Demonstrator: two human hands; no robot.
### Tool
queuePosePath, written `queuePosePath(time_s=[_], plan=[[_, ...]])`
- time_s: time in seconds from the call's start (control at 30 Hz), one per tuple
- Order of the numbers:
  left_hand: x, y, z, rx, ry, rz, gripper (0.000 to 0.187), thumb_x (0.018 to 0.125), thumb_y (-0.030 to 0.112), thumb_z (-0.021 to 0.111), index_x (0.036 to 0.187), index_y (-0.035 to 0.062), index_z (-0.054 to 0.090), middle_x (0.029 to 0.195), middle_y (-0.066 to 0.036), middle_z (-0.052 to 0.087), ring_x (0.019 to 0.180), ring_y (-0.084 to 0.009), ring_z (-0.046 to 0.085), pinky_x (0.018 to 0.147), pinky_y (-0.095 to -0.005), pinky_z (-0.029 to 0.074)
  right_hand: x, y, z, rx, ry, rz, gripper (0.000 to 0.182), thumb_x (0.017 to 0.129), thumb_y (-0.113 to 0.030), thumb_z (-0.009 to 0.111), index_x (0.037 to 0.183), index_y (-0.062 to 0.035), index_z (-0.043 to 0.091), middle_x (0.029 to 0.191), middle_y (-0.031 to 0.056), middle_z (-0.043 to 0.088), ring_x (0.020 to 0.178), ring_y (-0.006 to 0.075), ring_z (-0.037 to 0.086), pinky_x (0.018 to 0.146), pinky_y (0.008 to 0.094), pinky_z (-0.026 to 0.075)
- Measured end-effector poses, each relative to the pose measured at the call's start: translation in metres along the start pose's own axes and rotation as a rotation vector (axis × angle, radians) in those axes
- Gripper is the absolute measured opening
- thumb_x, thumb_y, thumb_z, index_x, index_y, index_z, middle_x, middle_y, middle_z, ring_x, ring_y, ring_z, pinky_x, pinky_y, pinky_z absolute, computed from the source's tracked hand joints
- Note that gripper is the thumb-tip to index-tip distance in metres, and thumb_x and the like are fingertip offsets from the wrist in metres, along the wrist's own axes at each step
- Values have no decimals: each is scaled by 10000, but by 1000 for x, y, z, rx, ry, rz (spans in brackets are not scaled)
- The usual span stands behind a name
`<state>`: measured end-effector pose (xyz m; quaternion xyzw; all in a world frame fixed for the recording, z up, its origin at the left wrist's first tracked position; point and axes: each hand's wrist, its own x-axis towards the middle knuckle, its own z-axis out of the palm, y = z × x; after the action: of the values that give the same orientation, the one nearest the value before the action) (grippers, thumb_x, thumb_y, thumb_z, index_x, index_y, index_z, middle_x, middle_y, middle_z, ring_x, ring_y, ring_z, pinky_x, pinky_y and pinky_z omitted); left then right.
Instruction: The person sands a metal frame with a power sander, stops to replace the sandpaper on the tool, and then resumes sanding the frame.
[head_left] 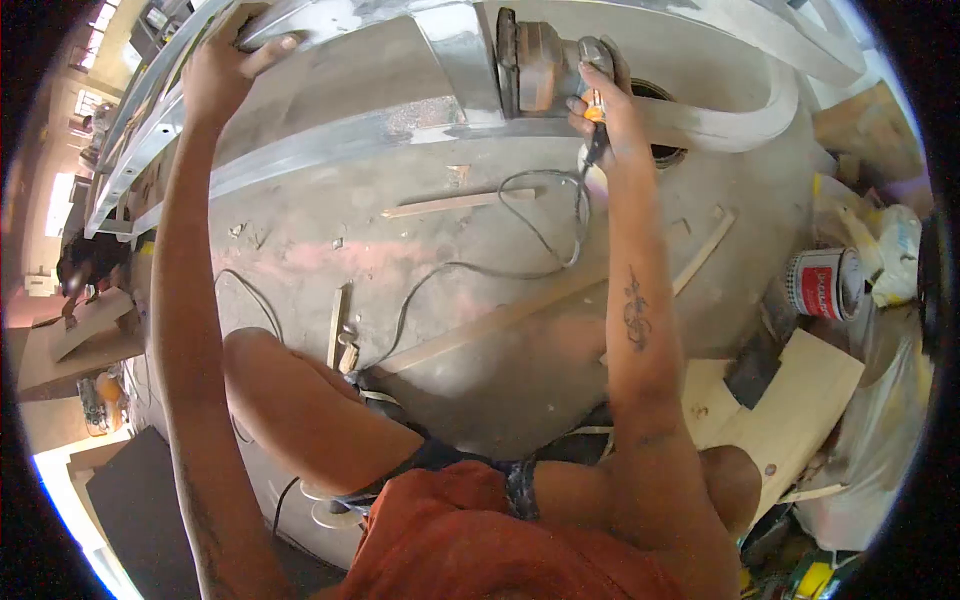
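My right hand [612,100] is closed around the rear of a dusty electric sander [543,68]. The sander lies on its side, its dark flat pad facing left against or very near a crosspiece of the grey frame [455,55]. A grey power cord [455,266] runs from the tool in loops over the floor. My left hand [222,70] grips the frame's far rail at the upper left, thumb stretched along it; its other fingers are partly hidden. The frame has patchy grey and whitish surfaces, with a pale curved end [745,125] at right.
Wood strips [460,203] and scraps lie on the dusty floor [480,330]. At right stand a paint can [825,284] with a red label, plywood [810,400] and plastic bags [865,450]. A dark board [150,510] lies lower left. A round dark ring [668,155] sits behind my right wrist.
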<state>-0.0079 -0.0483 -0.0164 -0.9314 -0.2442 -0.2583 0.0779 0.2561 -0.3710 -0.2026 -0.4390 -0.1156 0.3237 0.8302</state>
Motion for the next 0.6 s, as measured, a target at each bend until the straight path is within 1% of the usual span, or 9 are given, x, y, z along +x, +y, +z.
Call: queuePosePath(time_s=[0.03,0.2,0.27,0.3,0.37,0.43,0.47,0.53,0.6], plan=[[1,-2,2,13,13,17,846,741,688,761,1341,103,644,1210,-164,718,1096,-318,700,940,-435,524,-3,-2,-3,-2,-72,-26,589,871,-197,781,1372,-181,472,906,59,530,629,152,561,470,274,431],[1,-11,9,60,43,30,843,748,678,762,1337,86,644,1188,-174,720,1068,-313,710,921,-428,532,3,6,-3,39,-28,-32,633,866,-175,776,1410,-186,453,936,55,528,618,148,544,447,262,396],[4,-15,9,-12,102,130,845,749,683,761,1334,85,647,1193,-178,719,1063,-309,712,919,-419,533,4,4,-2,72,-30,-30,647,868,-169,770,1427,-186,444,961,59,530,615,146,538,444,257,389],[3,-10,5,-8,103,126,845,749,683,761,1334,85,647,1193,-178,719,1063,-309,712,919,-419,533,-4,1,-1,46,-41,-38,649,872,-163,765,1433,-186,440,992,67,535,618,147,542,444,256,387],[0,0,2,-82,-4,-14,856,750,703,747,1334,86,648,1213,-173,718,1066,-311,708,938,-417,525,-5,0,0,21,-55,-43,650,876,-158,761,1439,-185,436,1023,75,539,621,149,546,445,256,386],[2,-10,8,-53,27,3,852,751,708,741,1334,94,649,1216,-165,720,1060,-309,710,941,-417,522,-2,4,-4,58,-63,-40,652,881,-153,759,1445,-180,433,1068,88,540,621,149,542,446,257,385],[1,-12,10,-26,57,23,847,752,713,736,1334,103,650,1220,-157,721,1054,-307,711,943,-418,520,0,6,-5,60,-58,-38,652,881,-153,759,1445,-180,433,1068,88,540,621,149,542,446,257,385],[2,-16,11,30,46,28,842,753,713,735,1334,111,650,1213,-157,724,1051,-300,713,939,-419,521,4,8,-5,86,3,13,654,881,-151,762,1446,-178,436,1053,82,545,627,151,548,445,262,392],[5,-15,9,89,45,29,836,753,713,733,1335,119,649,1206,-156,727,1048,-293,715,935,-420,523,-5,6,-6,69,-33,-14,652,879,-154,765,1442,-174,438,1027,79,548,627,152,551,447,264,399]])
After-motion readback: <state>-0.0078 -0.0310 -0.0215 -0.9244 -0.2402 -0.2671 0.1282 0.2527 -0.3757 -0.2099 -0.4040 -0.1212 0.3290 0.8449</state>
